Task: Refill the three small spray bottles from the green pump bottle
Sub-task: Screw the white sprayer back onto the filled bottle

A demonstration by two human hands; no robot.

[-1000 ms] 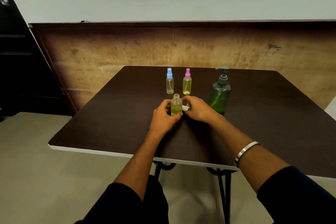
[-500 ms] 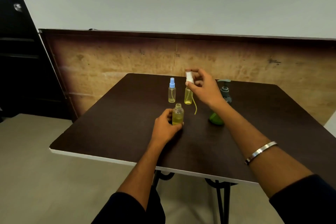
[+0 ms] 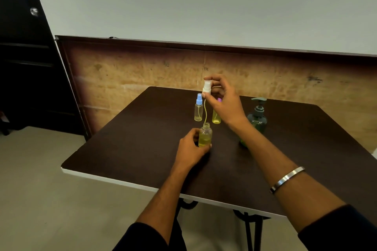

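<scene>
My left hand (image 3: 190, 149) grips an uncapped small bottle (image 3: 205, 135) of yellow liquid that stands on the dark table (image 3: 132, 149). Right above it, my right hand (image 3: 223, 101) holds the white spray head (image 3: 206, 87); its thin tube hangs down with its tip at the bottle's open neck. Behind stand a blue-capped spray bottle (image 3: 198, 108) and a pink-capped one (image 3: 216, 116), the latter partly hidden by my right hand. The green pump bottle (image 3: 257, 117) stands to the right, its lower part behind my right forearm.
A brown wooden panel (image 3: 132, 73) runs along the wall behind the table. The table's white front edge (image 3: 114, 178) lies near my body. A dark cabinet (image 3: 24, 67) stands at the left, on a grey floor.
My right hand has lifted the white spray head from the table and brought it leftward, over the open bottle; the tube now hangs at the neck. My left hand stays on the bottle.
</scene>
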